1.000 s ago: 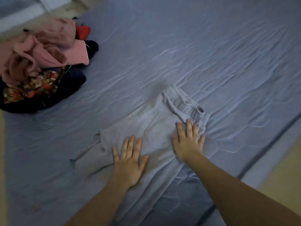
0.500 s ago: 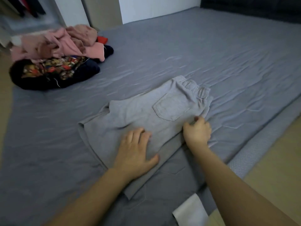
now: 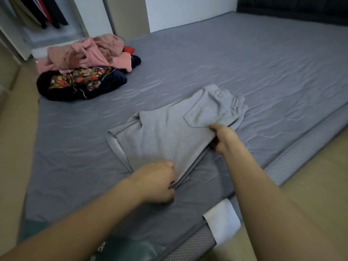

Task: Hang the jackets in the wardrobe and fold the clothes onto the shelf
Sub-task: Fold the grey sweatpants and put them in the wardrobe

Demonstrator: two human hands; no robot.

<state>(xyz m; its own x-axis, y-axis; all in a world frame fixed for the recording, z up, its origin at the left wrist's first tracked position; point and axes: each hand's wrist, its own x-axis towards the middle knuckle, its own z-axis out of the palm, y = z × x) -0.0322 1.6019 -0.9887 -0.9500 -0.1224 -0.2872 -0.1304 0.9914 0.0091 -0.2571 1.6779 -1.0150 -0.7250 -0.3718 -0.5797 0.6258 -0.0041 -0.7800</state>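
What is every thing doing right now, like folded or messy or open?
Grey shorts: folded in half, flat on the bed, near edge gripped.
Left hand: pinching the shorts' near edge.
Right hand: gripping the shorts' edge below the pocket.
Clothes pile: unfolded, heaped at the bed's far corner.
Wardrobe: open, dark clothes hanging inside.
Bed: covered by a wrinkled grey sheet.
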